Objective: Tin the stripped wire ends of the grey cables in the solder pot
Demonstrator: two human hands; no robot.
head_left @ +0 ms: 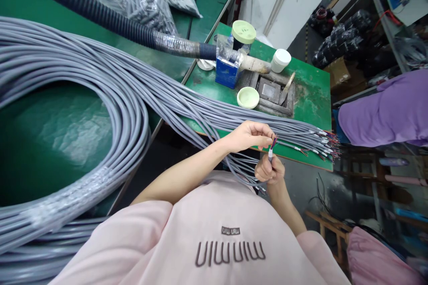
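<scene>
My right hand (269,170) is closed around a grey cable (270,159), whose white-wrapped end points up. Thin coloured wires (274,141) fan out of that end. Just above and to the left, my left hand (256,135) has its thumb and fingers pinched at these wires. Behind both hands lies a thick bundle of grey cables (214,109), running from the left onto the green bench, with stripped coloured ends (329,144) at the bench's right edge. More grey cables hang down beside my left forearm.
A large coil of grey cable (133,111) fills the left table. A black hose (133,29) reaches a blue box (226,72). Beyond the cables are a soldering pot (270,90), a white jar (281,59) and a pale green lid (248,97). A person in purple (384,109) is at right.
</scene>
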